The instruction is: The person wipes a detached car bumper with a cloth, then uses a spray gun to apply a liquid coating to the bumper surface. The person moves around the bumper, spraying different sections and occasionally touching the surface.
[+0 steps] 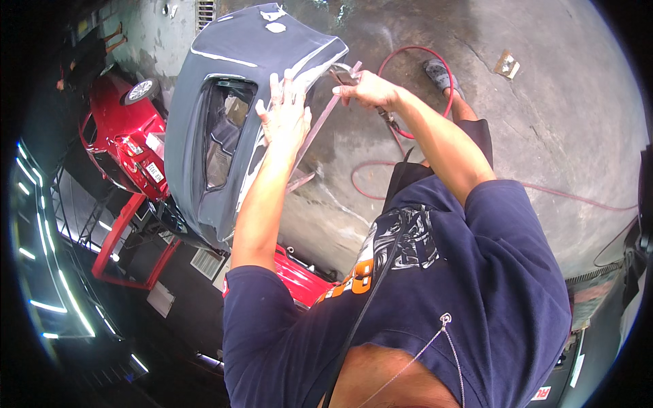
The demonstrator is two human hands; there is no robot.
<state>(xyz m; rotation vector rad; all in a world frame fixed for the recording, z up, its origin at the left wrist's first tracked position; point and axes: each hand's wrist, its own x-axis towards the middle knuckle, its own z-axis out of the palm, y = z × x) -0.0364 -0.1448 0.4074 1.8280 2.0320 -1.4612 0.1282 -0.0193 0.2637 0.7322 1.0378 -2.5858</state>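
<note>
A grey car bumper with whitish sanded patches along its edges is held up in front of me. Through its large opening some parts and wrappings show. My left hand lies against the bumper's near side, fingers spread, holding nothing. By the bumper's right edge, my right hand is closed round an air blow gun, whose body is mostly covered by my fingers. From its fitting below the hand runs a red air hose. The gun's front end is close to the bumper edge.
Pinkish stand bars run beside the bumper. The red hose loops over the wet-stained concrete floor, near my shoe. A red car and a red frame-like panel are at left. Another person's legs show at upper left.
</note>
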